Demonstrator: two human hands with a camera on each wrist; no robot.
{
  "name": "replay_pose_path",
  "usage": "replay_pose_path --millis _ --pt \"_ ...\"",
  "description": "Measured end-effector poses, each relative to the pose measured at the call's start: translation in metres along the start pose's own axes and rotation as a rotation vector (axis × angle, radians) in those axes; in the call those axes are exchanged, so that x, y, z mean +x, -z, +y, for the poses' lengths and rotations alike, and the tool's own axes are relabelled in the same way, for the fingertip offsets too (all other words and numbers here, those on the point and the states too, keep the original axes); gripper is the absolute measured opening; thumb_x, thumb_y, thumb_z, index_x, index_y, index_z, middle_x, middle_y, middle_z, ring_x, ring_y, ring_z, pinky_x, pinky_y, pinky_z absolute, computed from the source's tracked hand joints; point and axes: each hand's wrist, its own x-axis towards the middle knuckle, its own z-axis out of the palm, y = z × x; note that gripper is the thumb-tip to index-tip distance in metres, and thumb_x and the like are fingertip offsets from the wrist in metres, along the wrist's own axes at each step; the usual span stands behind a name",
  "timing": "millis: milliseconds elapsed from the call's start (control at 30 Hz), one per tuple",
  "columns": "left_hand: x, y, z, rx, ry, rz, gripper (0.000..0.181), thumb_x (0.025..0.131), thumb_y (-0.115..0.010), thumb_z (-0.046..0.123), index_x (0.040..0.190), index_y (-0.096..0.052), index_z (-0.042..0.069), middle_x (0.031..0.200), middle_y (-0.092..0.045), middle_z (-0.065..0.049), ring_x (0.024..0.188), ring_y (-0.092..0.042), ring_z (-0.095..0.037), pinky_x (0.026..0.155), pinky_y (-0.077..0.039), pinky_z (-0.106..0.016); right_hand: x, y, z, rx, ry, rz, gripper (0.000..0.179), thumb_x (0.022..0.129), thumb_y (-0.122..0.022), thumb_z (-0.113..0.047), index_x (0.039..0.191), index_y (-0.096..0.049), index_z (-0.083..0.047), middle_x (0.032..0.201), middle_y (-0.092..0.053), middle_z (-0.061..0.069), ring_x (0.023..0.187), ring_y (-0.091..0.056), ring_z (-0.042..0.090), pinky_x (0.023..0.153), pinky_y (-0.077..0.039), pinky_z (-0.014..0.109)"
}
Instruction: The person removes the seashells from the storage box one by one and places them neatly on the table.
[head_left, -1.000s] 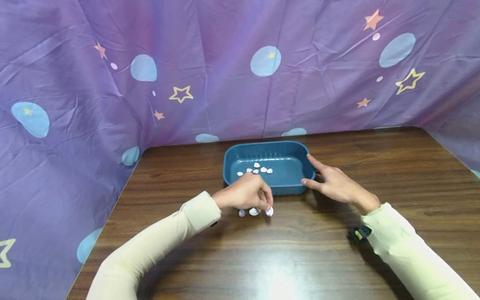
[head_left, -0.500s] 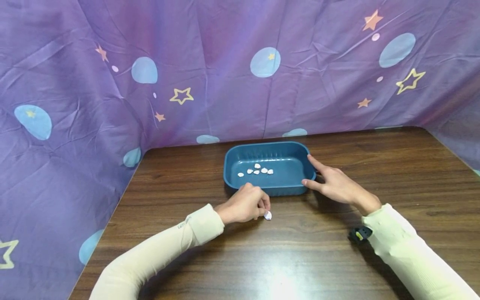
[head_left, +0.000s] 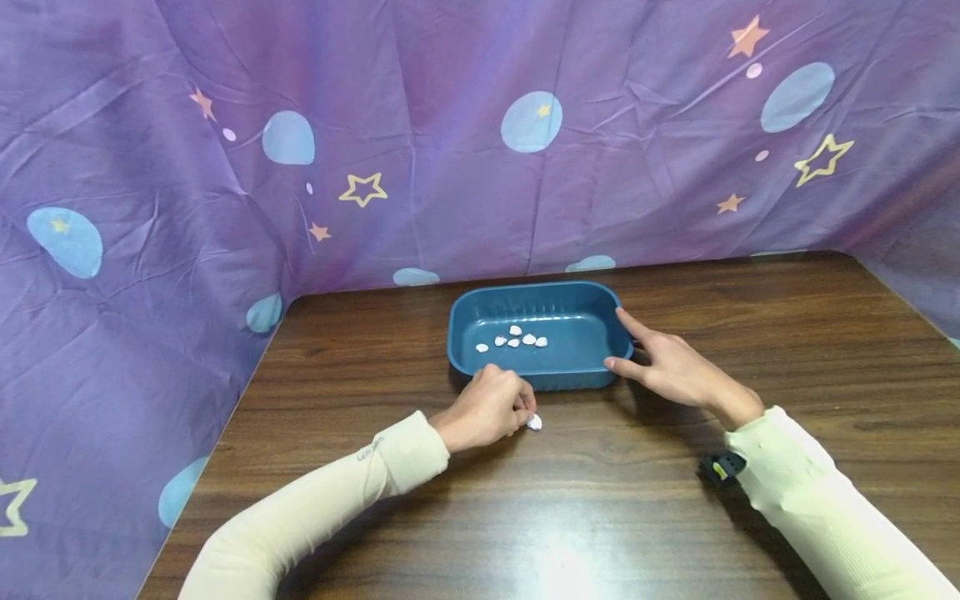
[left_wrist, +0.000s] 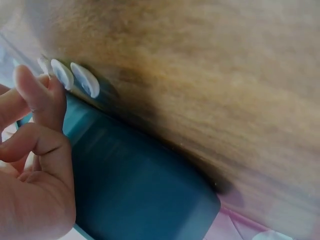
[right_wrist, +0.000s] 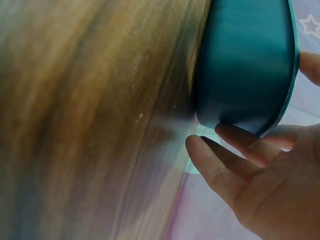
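In the head view, my left hand [head_left: 491, 408] is just in front of the blue plastic basin [head_left: 570, 381], pinching a small white shell [head_left: 535, 422] close to the tabletop. The left wrist view shows two more shells, a middle shell [left_wrist: 62, 74] and an outer shell [left_wrist: 85, 80], standing in a row beside the fingertips; in the head view the hand hides them. Several white shells [head_left: 515, 331] lie inside the basin, toward its left half. My right hand [head_left: 682, 371] rests against the basin's right end, thumb and fingers spread and nearly straight.
The basin stands on a brown wood-grain table [head_left: 360, 350] near its back edge. Behind it hangs a purple curtain [head_left: 450, 125] with stars and blobs. A black wrist device [head_left: 722, 469] hangs under the right sleeve.
My left hand has drawn slightly back toward me and left from over the basin's front rim, covering the shells beside it. The pinched shell shifted a little. The right hand stayed put.
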Motion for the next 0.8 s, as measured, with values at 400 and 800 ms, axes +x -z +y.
replay_pose_path --millis 400,800 --pt "-0.005 0.023 0.001 -0.057 0.013 0.032 0.005 0.086 -0.077 0.016 0.084 -0.079 0.020 0.078 -0.078 0.009 0.070 -0.070 0.003 0.077 -0.057 -0.026 0.001 -0.002 0.001 0.002 0.005 0.014 0.087 0.098 -0.060 -0.045 0.160 -0.016 -0.003 0.153 -0.038 0.033 0.134 -0.050 0.048 0.113 -0.037 0.063" --pt "0.019 0.085 -0.022 -0.297 0.197 0.113 0.005 0.088 -0.077 0.018 0.089 -0.079 0.014 0.082 -0.079 -0.001 0.059 -0.073 -0.017 0.052 -0.046 -0.018 0.000 0.000 0.001 -0.003 0.004 0.008 0.088 0.098 -0.060 -0.046 0.160 -0.015 -0.003 0.153 -0.037 0.033 0.134 -0.051 0.048 0.113 -0.037 0.063"
